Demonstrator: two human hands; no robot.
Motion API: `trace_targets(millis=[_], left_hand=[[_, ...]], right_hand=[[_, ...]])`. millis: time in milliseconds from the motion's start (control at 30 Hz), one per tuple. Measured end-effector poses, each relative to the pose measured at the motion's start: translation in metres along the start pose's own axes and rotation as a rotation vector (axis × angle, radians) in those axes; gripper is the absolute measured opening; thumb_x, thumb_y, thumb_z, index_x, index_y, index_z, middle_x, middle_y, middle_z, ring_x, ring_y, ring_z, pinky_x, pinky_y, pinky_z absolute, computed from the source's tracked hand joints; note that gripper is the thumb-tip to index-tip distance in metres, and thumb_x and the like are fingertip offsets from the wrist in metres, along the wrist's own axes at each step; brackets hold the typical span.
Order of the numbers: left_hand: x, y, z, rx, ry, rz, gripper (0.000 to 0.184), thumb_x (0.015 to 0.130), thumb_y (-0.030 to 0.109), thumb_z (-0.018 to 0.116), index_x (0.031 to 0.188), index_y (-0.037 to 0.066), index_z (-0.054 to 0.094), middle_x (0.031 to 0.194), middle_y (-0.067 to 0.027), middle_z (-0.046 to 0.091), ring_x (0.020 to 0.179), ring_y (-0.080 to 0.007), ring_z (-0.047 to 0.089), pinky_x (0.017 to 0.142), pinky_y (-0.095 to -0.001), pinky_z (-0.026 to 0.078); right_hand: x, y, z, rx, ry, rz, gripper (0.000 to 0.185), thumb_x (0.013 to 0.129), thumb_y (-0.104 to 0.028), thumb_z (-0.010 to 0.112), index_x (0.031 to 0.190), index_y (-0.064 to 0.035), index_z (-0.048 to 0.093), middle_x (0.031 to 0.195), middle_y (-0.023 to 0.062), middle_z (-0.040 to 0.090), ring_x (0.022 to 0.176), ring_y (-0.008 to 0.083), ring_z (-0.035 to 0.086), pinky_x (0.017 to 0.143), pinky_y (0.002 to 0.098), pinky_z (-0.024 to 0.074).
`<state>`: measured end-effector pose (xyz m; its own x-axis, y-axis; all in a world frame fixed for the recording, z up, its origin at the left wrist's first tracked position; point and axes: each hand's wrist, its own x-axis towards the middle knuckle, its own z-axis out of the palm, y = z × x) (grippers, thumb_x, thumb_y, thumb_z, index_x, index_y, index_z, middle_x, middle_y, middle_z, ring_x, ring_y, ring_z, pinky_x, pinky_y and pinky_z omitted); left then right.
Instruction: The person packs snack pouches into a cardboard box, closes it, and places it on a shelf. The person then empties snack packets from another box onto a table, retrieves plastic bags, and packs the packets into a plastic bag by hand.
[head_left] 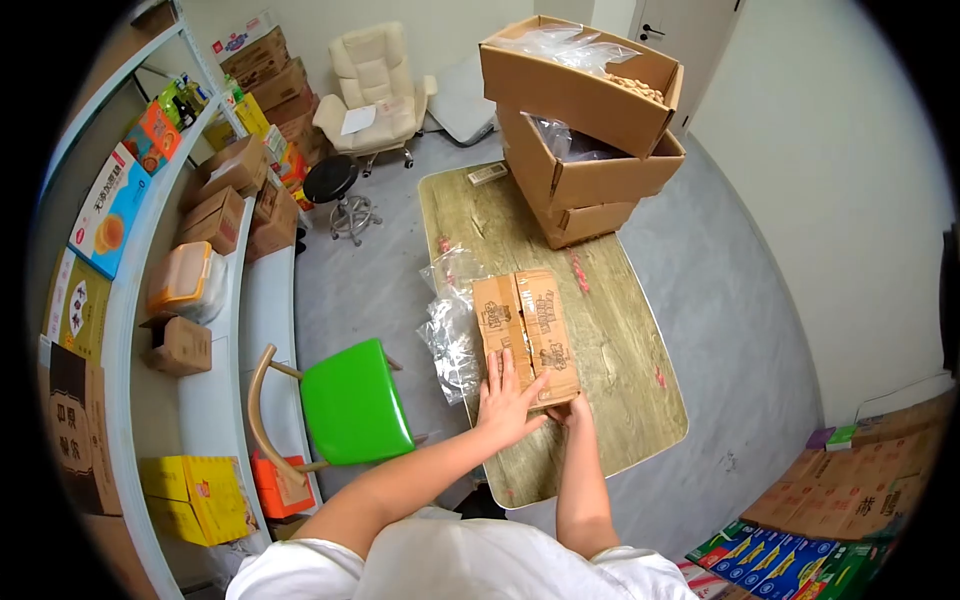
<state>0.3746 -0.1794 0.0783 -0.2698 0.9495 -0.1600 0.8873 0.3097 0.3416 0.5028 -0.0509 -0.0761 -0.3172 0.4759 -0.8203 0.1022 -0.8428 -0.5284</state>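
Observation:
A brown cardboard box with dark printing lies on the wood-patterned table, a taped seam running along its top. My left hand rests on the near end of its top, fingers spread. At the near right corner, my right hand touches the box low down; its fingers are partly hidden by the box, so its grip is unclear. Crumpled clear plastic bags lie along the left side of the box and hang over the table edge.
Stacked open cartons stand at the table's far end, plastic lining and peanut-like pieces in the top one. To the left are a green chair, a black stool and loaded shelves. More boxes lie at lower right.

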Motion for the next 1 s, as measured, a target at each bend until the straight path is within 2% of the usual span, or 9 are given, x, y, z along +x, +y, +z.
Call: trace_targets(millis=[133,233,333,400,533,633,800,933,1000], left_hand=[[0.002,0.001,-0.019,-0.062,-0.038,-0.073,0.085,0.067,0.049,0.072,0.142,0.029,0.036,0.151,-0.0281,0.003,0.138,-0.0487,0.006,0.089,-0.0624,0.033],[-0.004,-0.007,-0.033,0.044,-0.006,0.002,0.087,0.065,0.054,0.069,0.141,0.024,0.039,0.152,-0.0238,0.010,0.137,-0.0452,0.012,0.083,-0.0605,0.034],[-0.023,-0.006,-0.044,0.170,-0.039,0.053,0.085,0.068,0.061,0.064,0.139,0.020,0.042,0.152,-0.0183,0.017,0.138,-0.0415,0.015,0.085,-0.0617,0.034],[-0.040,-0.005,-0.056,0.218,-0.016,0.114,0.086,0.070,0.061,0.061,0.141,0.018,0.039,0.153,-0.0174,0.015,0.138,-0.0377,0.018,0.077,-0.0544,0.033],[-0.078,-0.023,-0.079,0.282,0.312,0.265,0.075,0.072,0.049,0.065,0.135,0.017,0.042,0.150,-0.0161,0.022,0.136,-0.0362,0.022,0.072,-0.0526,0.039],[-0.115,-0.066,-0.087,0.357,0.581,0.189,0.068,0.074,0.040,0.065,0.133,0.017,0.042,0.148,-0.0160,0.026,0.134,-0.0362,0.026,0.071,-0.0529,0.040],[-0.194,-0.124,-0.097,0.317,0.630,-0.072,0.066,0.076,0.031,0.063,0.135,0.016,0.040,0.147,-0.0151,0.029,0.129,-0.0376,0.031,0.071,-0.0560,0.040],[-0.274,-0.176,-0.100,0.283,0.656,-0.317,0.088,0.066,0.038,0.074,0.141,0.017,0.034,0.150,-0.0121,0.023,0.131,-0.0399,0.025,0.074,-0.0589,0.039],[-0.311,-0.204,-0.108,0.279,0.619,-0.417,0.088,0.066,0.038,0.074,0.141,0.017,0.034,0.149,-0.0131,0.024,0.131,-0.0408,0.026,0.074,-0.0583,0.040]], right_hand=[[-0.006,0.015,-0.005,-0.054,-0.231,0.001,0.033,0.094,-0.034,0.049,0.122,-0.0171,0.053,0.109,0.0089,0.062,0.097,0.0208,0.062,0.068,0.0434,0.0546],[-0.027,0.038,0.008,0.039,-0.251,-0.198,0.043,0.099,-0.036,0.041,0.135,-0.0133,0.036,0.129,0.0088,0.050,0.102,0.0238,0.060,0.078,0.0456,0.0561],[-0.044,0.050,0.019,0.174,-0.225,-0.204,0.040,0.097,-0.030,0.047,0.132,-0.0104,0.041,0.118,0.0101,0.058,0.097,0.0244,0.063,0.076,0.0404,0.0578],[-0.052,0.058,0.024,0.124,-0.190,-0.157,0.043,0.097,-0.031,0.048,0.133,-0.0091,0.042,0.126,0.0099,0.054,0.107,0.0228,0.059,0.083,0.0376,0.0547],[-0.070,0.053,0.073,0.011,-0.288,-0.254,0.044,0.097,-0.032,0.048,0.133,-0.0090,0.042,0.127,0.0096,0.053,0.109,0.0221,0.057,0.085,0.0371,0.0532],[-0.087,0.053,0.133,-0.096,-0.418,-0.346,0.044,0.097,-0.032,0.048,0.134,-0.0089,0.042,0.129,0.0093,0.052,0.111,0.0216,0.056,0.087,0.0367,0.0521],[-0.122,0.085,0.233,-0.239,-0.618,-0.420,0.045,0.096,-0.033,0.048,0.134,-0.0088,0.043,0.131,0.0089,0.051,0.114,0.0208,0.054,0.090,0.0361,0.0502],[-0.148,0.139,0.308,-0.328,-0.726,-0.415,0.046,0.096,-0.034,0.049,0.134,-0.0087,0.043,0.132,0.0085,0.050,0.116,0.0202,0.053,0.092,0.0356,0.0487],[-0.160,0.165,0.348,-0.364,-0.720,-0.361,0.044,0.096,-0.032,0.048,0.132,-0.0084,0.042,0.124,0.0081,0.054,0.111,0.0204,0.055,0.091,0.0353,0.0468]])
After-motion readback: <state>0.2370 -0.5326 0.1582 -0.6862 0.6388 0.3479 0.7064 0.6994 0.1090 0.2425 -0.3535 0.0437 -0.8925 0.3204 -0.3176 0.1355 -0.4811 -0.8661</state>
